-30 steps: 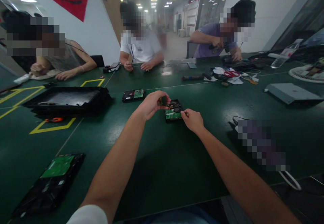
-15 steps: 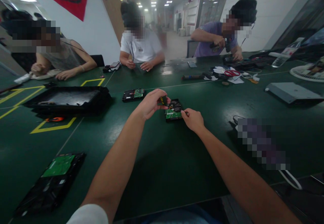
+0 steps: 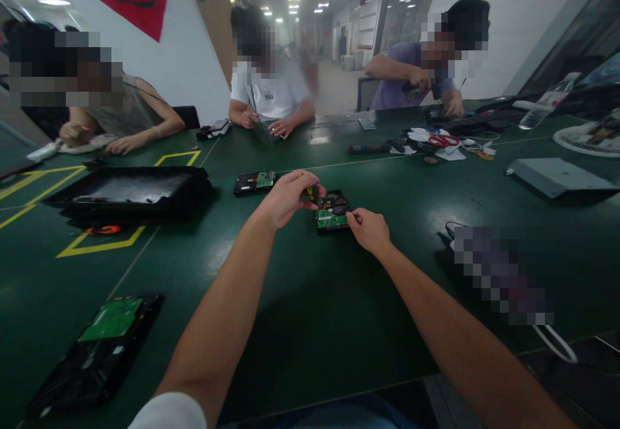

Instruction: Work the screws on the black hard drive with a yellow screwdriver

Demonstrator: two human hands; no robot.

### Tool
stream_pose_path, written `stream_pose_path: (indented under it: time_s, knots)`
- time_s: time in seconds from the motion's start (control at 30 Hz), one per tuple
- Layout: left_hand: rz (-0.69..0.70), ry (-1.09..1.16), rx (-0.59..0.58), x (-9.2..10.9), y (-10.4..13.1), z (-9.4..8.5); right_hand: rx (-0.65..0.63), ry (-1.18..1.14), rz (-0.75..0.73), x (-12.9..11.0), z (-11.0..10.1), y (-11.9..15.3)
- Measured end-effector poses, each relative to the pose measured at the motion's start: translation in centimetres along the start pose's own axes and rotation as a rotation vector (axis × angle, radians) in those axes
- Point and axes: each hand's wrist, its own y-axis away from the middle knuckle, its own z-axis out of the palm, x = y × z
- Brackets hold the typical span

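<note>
In the middle of the table lies a hard drive [image 3: 332, 217], its green circuit board facing up. My left hand [image 3: 292, 198] is closed around a screwdriver [image 3: 312, 193] with a black-and-yellow handle, held over the drive's left side; its tip is hidden. At the drive's right edge, my right hand [image 3: 369, 227] pinches the casing between thumb and fingers. A second hard drive [image 3: 254, 183] lies just beyond my left wrist. Nearer to me on the left is another drive [image 3: 94, 351] with a green board.
A black tray-like casing [image 3: 130, 190] sits at the left, near yellow tape marks. To the right are a grey metal box [image 3: 564, 177], a blurred-out object [image 3: 501, 277] with a white strap, and a bottle [image 3: 547, 103]. Red-handled scissors [image 3: 444, 140] lie among scraps. Several people work across the table.
My hands and the hard drive stay almost where they were. Across the table, the person at the left leans slightly to the right, and the white-shirted person's hands shift a little.
</note>
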Motion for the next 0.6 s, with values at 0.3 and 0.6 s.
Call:
stream_pose_path:
  time_s: [0.3, 0.6]
  knots:
    - [0.055, -0.059, 0.053, 0.65, 0.44, 0.01, -0.022, -0.013, 0.016, -0.37, -0.42, 0.20]
    - [0.047, 0.069, 0.072, -0.05, -0.25, -0.24, -0.032, -0.004, 0.012, -0.36, -0.47, 0.18]
